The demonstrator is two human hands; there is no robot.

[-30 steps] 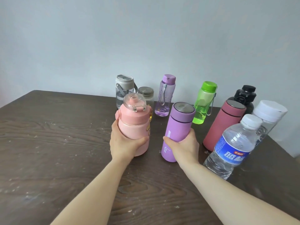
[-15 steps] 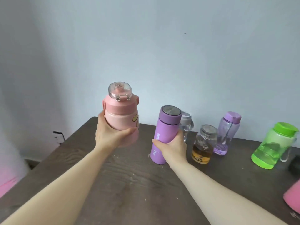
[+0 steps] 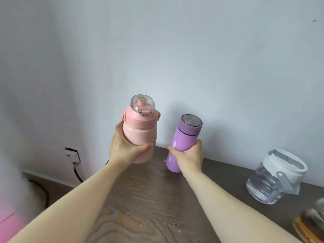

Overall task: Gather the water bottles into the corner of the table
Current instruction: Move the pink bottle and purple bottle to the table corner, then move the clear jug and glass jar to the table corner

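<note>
Here the left hand (image 3: 125, 148) grips the pink bottle (image 3: 140, 130), the right hand (image 3: 188, 157) the purple flask (image 3: 184, 142), print illegible

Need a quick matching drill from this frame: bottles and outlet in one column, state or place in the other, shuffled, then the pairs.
Things:
1. pink bottle
2. purple flask
3. clear jug
4. wall outlet

States:
A. on the table, ungripped, at right
B. in the left hand
C. low on the wall, left of the table corner
D. in the right hand

Pairs: 1-B, 2-D, 3-A, 4-C
</note>
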